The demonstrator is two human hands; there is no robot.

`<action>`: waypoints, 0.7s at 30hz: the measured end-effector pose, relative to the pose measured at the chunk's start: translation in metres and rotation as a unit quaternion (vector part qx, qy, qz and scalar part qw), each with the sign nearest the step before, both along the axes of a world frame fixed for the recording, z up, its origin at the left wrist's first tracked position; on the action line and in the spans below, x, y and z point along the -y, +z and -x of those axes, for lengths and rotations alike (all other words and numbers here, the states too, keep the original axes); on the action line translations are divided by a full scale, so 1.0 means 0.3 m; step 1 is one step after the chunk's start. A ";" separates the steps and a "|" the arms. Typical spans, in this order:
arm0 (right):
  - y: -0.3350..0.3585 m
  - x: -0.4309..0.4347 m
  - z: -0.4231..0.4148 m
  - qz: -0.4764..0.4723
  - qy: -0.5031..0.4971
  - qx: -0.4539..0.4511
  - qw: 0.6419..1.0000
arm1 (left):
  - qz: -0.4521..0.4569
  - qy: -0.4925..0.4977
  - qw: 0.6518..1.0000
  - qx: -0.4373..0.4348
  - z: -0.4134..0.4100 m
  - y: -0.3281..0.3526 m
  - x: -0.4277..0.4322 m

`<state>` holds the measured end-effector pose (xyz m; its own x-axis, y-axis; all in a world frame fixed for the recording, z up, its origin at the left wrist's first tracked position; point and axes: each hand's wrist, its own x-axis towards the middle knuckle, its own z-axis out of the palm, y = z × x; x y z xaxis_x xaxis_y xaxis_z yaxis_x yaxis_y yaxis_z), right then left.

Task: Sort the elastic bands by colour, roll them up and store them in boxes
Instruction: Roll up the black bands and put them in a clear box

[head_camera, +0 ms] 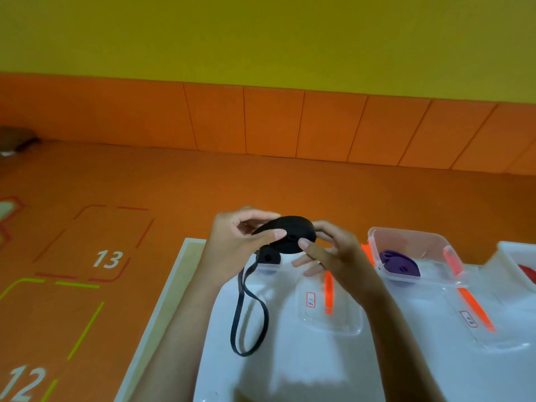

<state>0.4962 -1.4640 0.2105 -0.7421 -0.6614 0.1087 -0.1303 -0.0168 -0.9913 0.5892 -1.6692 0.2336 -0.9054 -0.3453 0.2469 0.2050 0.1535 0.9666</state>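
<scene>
Both hands hold a thick roll of black elastic band (pixel 290 235) above the white table (pixel 290 367). My left hand (pixel 237 239) grips its left side with the thumb on the face. On the right side, my right hand (pixel 327 253) pinches the roll. A loose tail of the black band (pixel 246 314) hangs from the roll and loops down onto the table. Under the hands stands a clear box with a smaller black roll (pixel 268 256) inside. To the right, a clear box (pixel 412 256) holds a purple roll (pixel 398 264).
Two clear lids with orange clips lie on the table, one (pixel 330 309) in front of the black box, one (pixel 478 320) further right. A white container (pixel 516 256) with something red sits at the far right. The orange floor with numbered markings lies left of the table edge.
</scene>
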 end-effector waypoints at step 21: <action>0.021 0.043 -0.024 0.076 0.039 0.134 0.987 | -0.134 0.021 0.990 -0.034 -0.002 -0.045 0.011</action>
